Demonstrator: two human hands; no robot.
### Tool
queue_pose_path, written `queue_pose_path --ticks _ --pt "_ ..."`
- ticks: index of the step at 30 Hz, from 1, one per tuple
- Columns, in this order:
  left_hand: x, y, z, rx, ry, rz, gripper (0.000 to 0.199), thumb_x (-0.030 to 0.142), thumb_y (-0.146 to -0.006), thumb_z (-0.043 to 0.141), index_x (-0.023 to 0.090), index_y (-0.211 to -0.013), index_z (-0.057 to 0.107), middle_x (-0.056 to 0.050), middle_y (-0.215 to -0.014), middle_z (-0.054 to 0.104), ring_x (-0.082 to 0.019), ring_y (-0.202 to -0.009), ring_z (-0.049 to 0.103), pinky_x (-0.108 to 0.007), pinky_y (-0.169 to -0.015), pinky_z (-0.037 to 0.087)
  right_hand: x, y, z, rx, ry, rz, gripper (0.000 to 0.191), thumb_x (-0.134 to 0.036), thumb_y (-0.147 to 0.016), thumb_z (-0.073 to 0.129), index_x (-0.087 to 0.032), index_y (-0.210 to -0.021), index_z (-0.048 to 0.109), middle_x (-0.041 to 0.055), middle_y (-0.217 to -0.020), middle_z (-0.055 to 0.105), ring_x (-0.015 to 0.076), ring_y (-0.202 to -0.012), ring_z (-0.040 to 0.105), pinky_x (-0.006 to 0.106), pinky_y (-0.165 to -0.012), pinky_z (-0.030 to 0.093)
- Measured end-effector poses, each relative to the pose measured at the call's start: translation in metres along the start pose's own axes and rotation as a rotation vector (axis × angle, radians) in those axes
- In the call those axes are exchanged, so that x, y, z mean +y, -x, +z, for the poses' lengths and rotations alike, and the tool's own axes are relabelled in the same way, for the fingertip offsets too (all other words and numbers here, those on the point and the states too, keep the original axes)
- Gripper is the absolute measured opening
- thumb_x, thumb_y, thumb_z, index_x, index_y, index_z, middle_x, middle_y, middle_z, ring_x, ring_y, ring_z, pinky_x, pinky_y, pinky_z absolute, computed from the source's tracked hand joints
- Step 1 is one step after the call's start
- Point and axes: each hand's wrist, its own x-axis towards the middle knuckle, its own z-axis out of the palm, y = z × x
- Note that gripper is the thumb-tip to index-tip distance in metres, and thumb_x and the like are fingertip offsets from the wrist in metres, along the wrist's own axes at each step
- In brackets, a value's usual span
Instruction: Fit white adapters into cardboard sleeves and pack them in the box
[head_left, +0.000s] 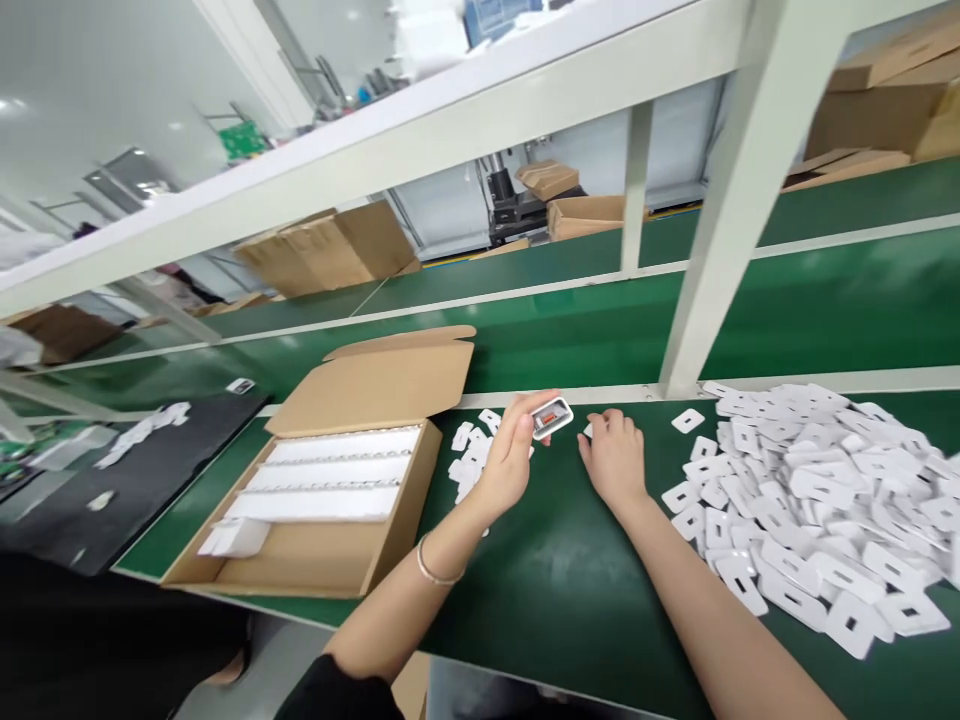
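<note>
Holding: the left hand (508,458) pinches a small white case (553,417) with an orange inset, fingers closed on its left end, lifted just above the bench.
Right hand: the right hand (613,455) lies palm down on the green mat (555,580), fingers loosely curled toward a white piece at its fingertips — whether it grips that piece I cannot tell.
Case position: between the two hands, near the far edge of the mat, just below the white rail (750,385).
Pile: a large heap of white cards (832,500) with square cut-outs spreads to the right of the right hand, the nearest ones just beside the wrist.
Small cluster: a few more white pieces (469,455) lie on the mat just behind and left of the left hand.
Box: an open cardboard box (330,500) sits left of the left hand, flap raised, with rows of white items packed inside.
Wrist: a thin bracelet (435,570) circles the left forearm.
Beyond: a green conveyor (825,310) runs behind the rail — brown cartons (330,250) stand further back.
Far left: a dark mat (135,480) carries scattered white bits.
</note>
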Motion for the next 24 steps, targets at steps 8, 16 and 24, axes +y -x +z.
queue_pose_path --ticks 8,16,24 --pt "-0.014 0.041 -0.018 0.195 0.183 -0.084 0.056 0.062 -0.108 0.032 0.025 -0.131 0.066 -0.008 -0.1 0.059 -0.016 -0.072 0.053 -0.032 -0.069 0.05 0.011 -0.004 -0.003 0.007 0.001 -0.053 0.016 -0.021 -0.097 0.057 -0.013 -0.107 0.068 0.0161 -0.107 0.059 0.0311 -0.094 0.056 0.041 -0.079 0.045" --pt "-0.029 0.052 -0.031 0.356 -0.168 0.218 0.052 0.053 -0.111 0.027 0.03 -0.135 0.067 -0.01 -0.114 0.058 -0.026 -0.108 0.055 -0.042 -0.095 0.048 0.01 -0.001 -0.012 -0.044 -0.006 -0.104 0.026 -0.021 -0.098 0.052 -0.015 -0.119 0.065 0.013 -0.117 0.06 0.0241 -0.085 0.061 0.034 -0.068 0.047" --pt "-0.016 0.054 -0.031 0.405 -0.226 0.336 0.055 0.056 -0.111 0.025 0.029 -0.137 0.064 -0.009 -0.112 0.055 -0.025 -0.102 0.055 -0.042 -0.088 0.052 0.008 -0.002 -0.019 -0.024 -0.101 -0.123 0.02 -0.025 -0.097 0.053 -0.018 -0.11 0.066 0.0096 -0.116 0.065 0.0207 -0.074 0.063 0.033 -0.057 0.044"
